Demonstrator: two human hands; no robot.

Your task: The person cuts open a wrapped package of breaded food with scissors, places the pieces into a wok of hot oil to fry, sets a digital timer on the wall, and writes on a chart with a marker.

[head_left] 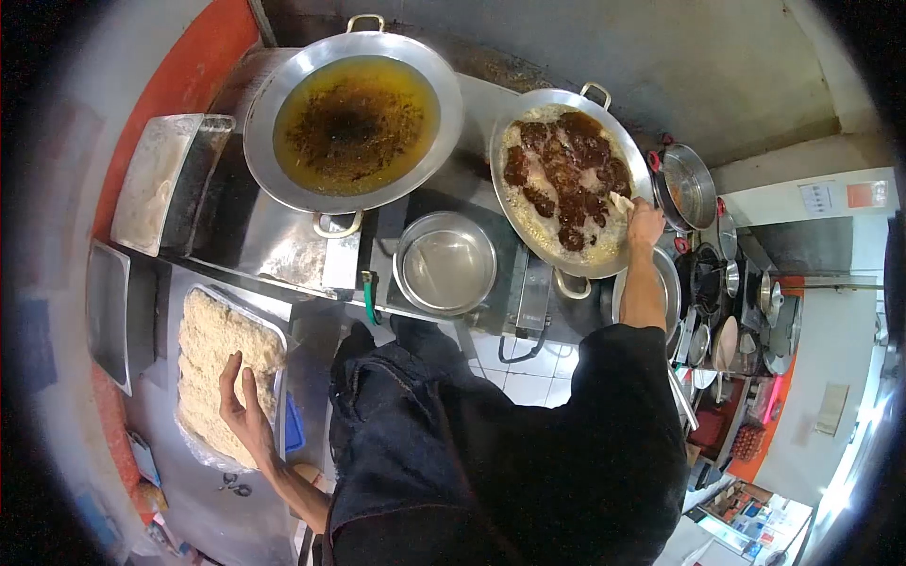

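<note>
Right hand (pixel 645 224) pinching pale coated piece (pixel 621 202) at near-right rim of right wok (pixel 552 253); left hand (pixel 247 411), fingers apart, over crumb-filled tray (pixel 280 351).

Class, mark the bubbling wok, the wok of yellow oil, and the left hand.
Bubbling wok (pixel 640 166), head view: right rim.
Wok of yellow oil (pixel 260 124), head view: left rim.
Left hand (pixel 247 417), head view: its middle.

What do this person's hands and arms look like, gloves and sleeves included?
The left hand and right hand wear no gloves, and neither wrist shows a watch. A loose black sleeve reaches about the right elbow; on the left, its edge is unclear.
</note>
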